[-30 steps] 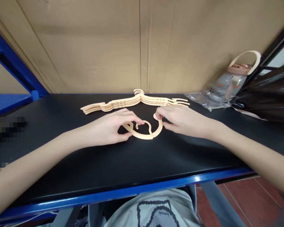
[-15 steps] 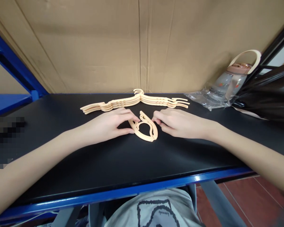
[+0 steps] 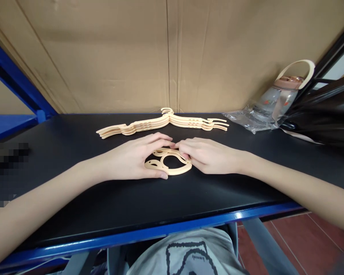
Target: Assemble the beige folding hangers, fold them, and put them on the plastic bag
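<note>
A folded cream folding hanger [image 3: 176, 170] lies flat on the black tabletop, its arms curved around a ring-shaped gap. My left hand [image 3: 134, 158] grips it from the left, thumb along the near edge and fingertips at the far edge. From the right, my right hand [image 3: 209, 156] has curled fingers closed on the hanger's right end; the fingertips are partly hidden. The fingertips of both hands come close together at the far side. Behind them, several unfolded cream hangers [image 3: 153, 123] lie stacked, hooks toward the back.
At the back right a clear bottle [image 3: 278, 100] with a pink lid and a carry loop stands beside crumpled clear plastic [image 3: 243, 117]. A black bag [image 3: 329, 114] sits at the right. Cardboard [image 3: 103, 57] backs the table, and a blue rail [image 3: 160, 234] edges the front.
The folding hanger has turned so that its end points right, and its arms lie closer together. My left hand has spread around it; my right hand has moved left onto it.
</note>
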Motion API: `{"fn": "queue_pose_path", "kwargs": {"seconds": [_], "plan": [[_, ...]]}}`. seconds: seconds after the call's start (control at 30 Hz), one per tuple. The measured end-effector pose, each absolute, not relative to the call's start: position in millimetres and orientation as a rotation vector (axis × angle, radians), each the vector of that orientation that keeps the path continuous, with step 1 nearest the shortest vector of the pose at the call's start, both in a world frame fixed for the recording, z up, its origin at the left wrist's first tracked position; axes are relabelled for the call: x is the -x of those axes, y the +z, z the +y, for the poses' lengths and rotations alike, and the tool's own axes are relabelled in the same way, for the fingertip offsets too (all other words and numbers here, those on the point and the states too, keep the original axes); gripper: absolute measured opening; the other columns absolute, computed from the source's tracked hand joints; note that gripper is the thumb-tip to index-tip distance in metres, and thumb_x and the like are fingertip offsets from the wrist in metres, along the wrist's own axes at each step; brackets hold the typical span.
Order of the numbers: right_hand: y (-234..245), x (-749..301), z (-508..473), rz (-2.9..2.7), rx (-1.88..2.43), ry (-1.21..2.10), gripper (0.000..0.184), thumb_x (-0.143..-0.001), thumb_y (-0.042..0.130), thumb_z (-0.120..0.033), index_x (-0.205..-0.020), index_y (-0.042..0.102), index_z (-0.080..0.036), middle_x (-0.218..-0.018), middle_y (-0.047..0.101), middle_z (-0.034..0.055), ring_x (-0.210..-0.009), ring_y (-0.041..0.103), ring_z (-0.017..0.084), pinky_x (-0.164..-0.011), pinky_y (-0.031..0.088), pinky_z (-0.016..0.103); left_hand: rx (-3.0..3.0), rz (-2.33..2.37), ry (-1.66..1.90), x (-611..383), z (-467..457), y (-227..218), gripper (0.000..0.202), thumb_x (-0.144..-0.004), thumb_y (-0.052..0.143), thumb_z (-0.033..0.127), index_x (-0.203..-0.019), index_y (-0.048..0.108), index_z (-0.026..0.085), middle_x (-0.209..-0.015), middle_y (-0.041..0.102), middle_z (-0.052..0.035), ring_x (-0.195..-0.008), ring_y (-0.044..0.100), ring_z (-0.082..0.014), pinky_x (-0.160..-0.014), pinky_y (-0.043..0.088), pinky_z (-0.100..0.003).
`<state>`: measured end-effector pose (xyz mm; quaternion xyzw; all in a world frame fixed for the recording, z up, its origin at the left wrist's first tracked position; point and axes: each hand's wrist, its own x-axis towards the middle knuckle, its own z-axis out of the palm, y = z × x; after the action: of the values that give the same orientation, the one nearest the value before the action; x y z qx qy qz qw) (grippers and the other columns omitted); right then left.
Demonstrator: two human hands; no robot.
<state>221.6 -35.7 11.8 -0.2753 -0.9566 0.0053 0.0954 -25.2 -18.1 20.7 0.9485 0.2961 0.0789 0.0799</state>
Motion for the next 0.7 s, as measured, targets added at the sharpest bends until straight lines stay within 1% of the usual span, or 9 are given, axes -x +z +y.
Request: {"fn": "queue_pose_path", "kwargs": {"seconds": [0.07, 0.13, 0.27, 0.37, 0.43, 0.5, 0.57, 0.7], "plan": [[10.9, -221.5, -33.7, -2.767, 0.882, -0.007, 0.012, -0.091, 0.038, -0.012, -0.087, 0.047, -0.019, -0.095, 0.061, 0.0072, -0.083, 0.054, 0.019, -0.075, 0.042, 0.032, -2.8, 0.937, 0.205, 23.7, -19.2, 21.3, 0.073, -0.079, 0.062, 0.061, -0.141, 0.042, 0.026, -0.141, 0.048, -0.0056, -0.125, 0.05, -0.0261, -0.102, 0.044, -0.035], [10.7, -224.4, -29.5, -2.692, 0.972, -0.044, 0.011, -0.09, 0.039, -0.013, -0.087, 0.048, -0.019, -0.1, 0.062, 0.0086, -0.088, 0.056, 0.02, -0.076, 0.043, 0.033, -2.771, 1.014, 0.177, 24.5, -18.2, 22.7, 0.076, -0.079, 0.06, 0.063, -0.142, 0.041, 0.024, -0.139, 0.052, -0.0063, -0.123, 0.052, -0.0262, -0.101, 0.045, -0.035], [9.8, -235.3, -17.4, -2.642, 1.16, -0.056, 0.011, -0.09, 0.042, -0.017, -0.097, 0.051, -0.018, -0.104, 0.063, 0.0088, -0.093, 0.059, 0.022, -0.078, 0.044, 0.035, -2.762, 1.186, 0.076, 38.5, -9.4, 30.0, 0.078, -0.079, 0.055, 0.067, -0.143, 0.042, 0.024, -0.142, 0.051, -0.0082, -0.123, 0.053, -0.0302, -0.101, 0.044, -0.04], [8.2, -241.5, -10.4, -2.683, 1.198, 0.017, 0.018, -0.093, 0.042, -0.021, -0.105, 0.053, -0.017, -0.111, 0.061, 0.0104, -0.102, 0.058, 0.024, -0.086, 0.045, 0.038, -2.8, 1.311, -0.033, 54.9, -0.2, 37.5, 0.076, -0.078, 0.053, 0.07, -0.136, 0.052, 0.02, -0.139, 0.054, -0.0116, -0.125, 0.051, -0.036, -0.104, 0.04, -0.047], [7.1, -243.3, -8.1, -2.708, 1.167, 0.029, 0.021, -0.094, 0.041, -0.022, -0.108, 0.054, -0.017, -0.114, 0.06, 0.0113, -0.107, 0.057, 0.025, -0.091, 0.044, 0.04, -2.845, 1.333, -0.045, 62.3, 4.2, 40.7, 0.08, -0.078, 0.052, 0.07, -0.139, 0.049, 0.018, -0.142, 0.051, -0.0142, -0.129, 0.046, -0.0376, -0.106, 0.037, -0.049], [6.3, -243.7, -7.5, -2.728, 1.138, 0.001, 0.023, -0.094, 0.04, -0.023, -0.11, 0.054, -0.016, -0.116, 0.06, 0.0121, -0.108, 0.056, 0.026, -0.093, 0.044, 0.042, -2.875, 1.328, -0.026, 64.0, 6.1, 41.5, 0.082, -0.079, 0.051, 0.069, -0.142, 0.045, 0.018, -0.146, 0.046, -0.014, -0.133, 0.042, -0.0366, -0.108, 0.035, -0.048], [5.7, -243.4, -7.7, -2.74, 1.13, -0.029, 0.024, -0.095, 0.039, -0.023, -0.112, 0.055, -0.015, -0.117, 0.06, 0.0127, -0.108, 0.057, 0.026, -0.094, 0.045, 0.042, -2.884, 1.313, -0.022, 61.2, 6.1, 40.0, 0.077, -0.08, 0.05, 0.068, -0.14, 0.047, 0.02, -0.147, 0.045, -0.0119, -0.132, 0.042, -0.0347, -0.108, 0.035, -0.047], [5.7, -243.0, -8.6, -2.747, 1.137, -0.04, 0.026, -0.095, 0.039, -0.023, -0.113, 0.056, -0.014, -0.117, 0.06, 0.0131, -0.109, 0.057, 0.026, -0.095, 0.045, 0.042, -2.897, 1.286, -0.029, 57.5, 7.2, 34.6, 0.06, -0.084, 0.047, 0.06, -0.132, 0.056, 0.025, -0.14, 0.053, -0.0078, -0.123, 0.051, -0.0318, -0.102, 0.04, -0.044]]}}
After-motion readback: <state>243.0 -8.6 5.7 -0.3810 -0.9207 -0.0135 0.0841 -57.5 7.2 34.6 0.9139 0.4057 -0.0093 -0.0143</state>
